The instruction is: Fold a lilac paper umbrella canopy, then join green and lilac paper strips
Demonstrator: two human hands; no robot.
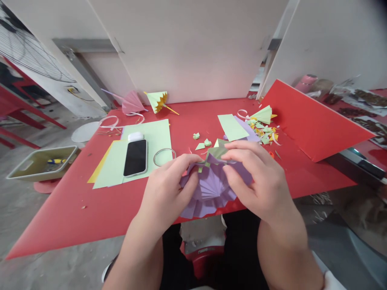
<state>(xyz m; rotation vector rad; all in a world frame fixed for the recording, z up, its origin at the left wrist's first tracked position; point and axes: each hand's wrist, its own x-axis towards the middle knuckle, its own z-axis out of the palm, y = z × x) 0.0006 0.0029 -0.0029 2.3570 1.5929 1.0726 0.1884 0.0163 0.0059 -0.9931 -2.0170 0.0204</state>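
Two hands meet just below the centre of the frame, gripping purple pleated paper (208, 203) at its upper edge. Left hand (172, 183) leans in toward the right, index finger bent over the rim and thumb beneath. Right hand (260, 177) angles in toward the left, fingers arched above, thumb lower and pointing inward. Forearms slant up from the bottom of the frame, wrists apart. The paper fans toward the near edge of the red desk (90, 217); a phone (136, 158) lies left of centre.
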